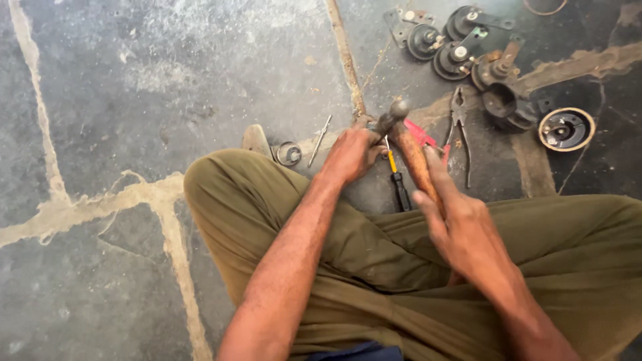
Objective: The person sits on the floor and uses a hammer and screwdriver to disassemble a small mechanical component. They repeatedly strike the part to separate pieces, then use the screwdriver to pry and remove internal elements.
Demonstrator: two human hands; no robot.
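A brown wooden hammer (413,157) is showing between the right hand's fingers (438,170), its head dark grey. Beside the left hand's fingertips (374,137), a screwdriver (396,175) is showing yellow and black (red pliers (422,136) just beyond). Olive trousers (361,254) are covering the legs.

Likely repair workshop, pliers (459,127), greasy metal parts (498,80)

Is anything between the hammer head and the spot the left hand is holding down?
Nothing visible. The right hand holds the wooden-handled hammer, its head right beside the left hand. The left fingers hide whatever they pinch. A yellow-and-black screwdriver lies just below, and pliers off to the right.
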